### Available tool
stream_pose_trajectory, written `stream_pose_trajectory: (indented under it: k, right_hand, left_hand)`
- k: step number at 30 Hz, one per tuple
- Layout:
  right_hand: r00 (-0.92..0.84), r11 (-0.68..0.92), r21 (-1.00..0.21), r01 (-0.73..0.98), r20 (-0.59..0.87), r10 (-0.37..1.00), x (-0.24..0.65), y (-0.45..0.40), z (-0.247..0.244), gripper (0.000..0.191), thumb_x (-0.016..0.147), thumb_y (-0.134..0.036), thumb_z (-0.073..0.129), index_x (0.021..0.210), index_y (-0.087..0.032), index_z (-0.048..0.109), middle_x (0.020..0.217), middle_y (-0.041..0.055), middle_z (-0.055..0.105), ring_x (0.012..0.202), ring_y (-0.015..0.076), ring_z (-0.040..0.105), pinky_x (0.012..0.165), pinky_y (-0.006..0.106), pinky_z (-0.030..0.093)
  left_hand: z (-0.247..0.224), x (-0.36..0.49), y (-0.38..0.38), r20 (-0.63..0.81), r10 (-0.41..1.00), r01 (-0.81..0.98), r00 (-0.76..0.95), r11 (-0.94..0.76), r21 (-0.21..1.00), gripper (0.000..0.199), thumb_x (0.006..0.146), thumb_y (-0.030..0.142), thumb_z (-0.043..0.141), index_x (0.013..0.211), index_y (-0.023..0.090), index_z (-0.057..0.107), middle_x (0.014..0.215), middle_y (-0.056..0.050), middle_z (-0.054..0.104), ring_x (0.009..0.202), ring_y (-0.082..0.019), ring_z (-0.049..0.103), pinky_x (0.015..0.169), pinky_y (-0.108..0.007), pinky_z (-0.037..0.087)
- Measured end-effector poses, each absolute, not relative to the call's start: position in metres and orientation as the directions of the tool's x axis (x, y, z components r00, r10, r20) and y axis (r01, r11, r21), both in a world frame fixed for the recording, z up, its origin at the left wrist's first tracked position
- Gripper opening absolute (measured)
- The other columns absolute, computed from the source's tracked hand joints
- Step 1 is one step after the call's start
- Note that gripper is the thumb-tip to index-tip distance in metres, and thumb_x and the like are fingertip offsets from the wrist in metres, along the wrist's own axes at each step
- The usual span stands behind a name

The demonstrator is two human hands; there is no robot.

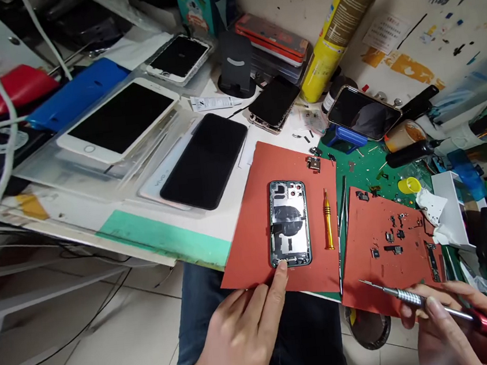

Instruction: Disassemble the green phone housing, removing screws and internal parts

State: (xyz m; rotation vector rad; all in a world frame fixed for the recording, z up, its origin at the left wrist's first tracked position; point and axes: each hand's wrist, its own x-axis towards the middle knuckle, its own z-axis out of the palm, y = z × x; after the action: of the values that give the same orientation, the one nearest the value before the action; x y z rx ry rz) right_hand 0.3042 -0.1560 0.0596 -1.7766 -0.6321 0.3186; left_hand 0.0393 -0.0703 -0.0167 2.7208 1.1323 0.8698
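Observation:
An opened phone housing (289, 223), its inner side facing up, lies on the left red-brown mat (248, 228). My left hand (252, 327) holds nothing; its index fingertip touches the housing's lower edge while the other fingers bend loosely. In my right hand (453, 317) is a slim silver screwdriver (412, 298) with a red end, its tip pointing left over the right red-brown mat (350, 287). A gold screwdriver (328, 220) lies to the right of the housing, beside long thin tweezers (342, 236).
Small phone parts (392, 248) are scattered across the right mat. Behind stand a propped phone (364, 113) and a yellow spray can (328, 34). To the left lie a black-screened phone (204, 163) and a white tablet (119, 120). A white box (450, 207) stands at right.

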Motion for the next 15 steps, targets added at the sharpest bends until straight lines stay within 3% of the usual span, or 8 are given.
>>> stream_pose_trajectory:
  k: [5,11,15]
  right_hand:
    - [0.792,-0.08,-0.995,0.064,0.002,0.61,0.321,-0.17,0.044,0.044,0.077,-0.026,0.097,0.113,-0.019,0.074,0.09,0.0108,0.083,0.06,0.0254,0.077,0.051,0.036,0.064]
    - [0.874,-0.095,-0.994,0.056,0.003,0.486,0.315,-0.173,0.043,0.04,0.077,-0.028,0.097,0.108,-0.018,0.075,0.085,0.0093,0.083,0.062,0.0221,0.077,0.055,0.032,0.065]
    - [0.908,-0.059,-0.987,0.152,0.116,0.403,0.308,-0.173,0.047,0.035,0.082,-0.027,0.094,0.11,-0.019,0.074,0.085,0.0071,0.082,0.059,0.0205,0.076,0.054,0.031,0.065]
  left_hand:
    - [-0.015,0.039,-0.07,0.462,0.66,0.641,0.592,-0.733,0.226,0.052,0.101,0.001,0.061,0.152,-0.003,0.054,0.089,-0.009,0.077,0.067,-0.017,0.066,0.066,-0.037,0.052]
    - [-0.006,0.041,-0.069,0.443,0.683,0.635,0.581,-0.721,0.277,0.061,0.103,0.001,0.061,0.162,0.004,0.046,0.099,-0.008,0.082,0.065,-0.016,0.069,0.066,-0.035,0.052]
    - [-0.008,0.04,-0.069,0.486,0.671,0.646,0.56,-0.721,0.25,0.058,0.106,0.006,0.06,0.162,0.013,0.05,0.112,-0.007,0.085,0.071,-0.018,0.074,0.069,-0.035,0.054]
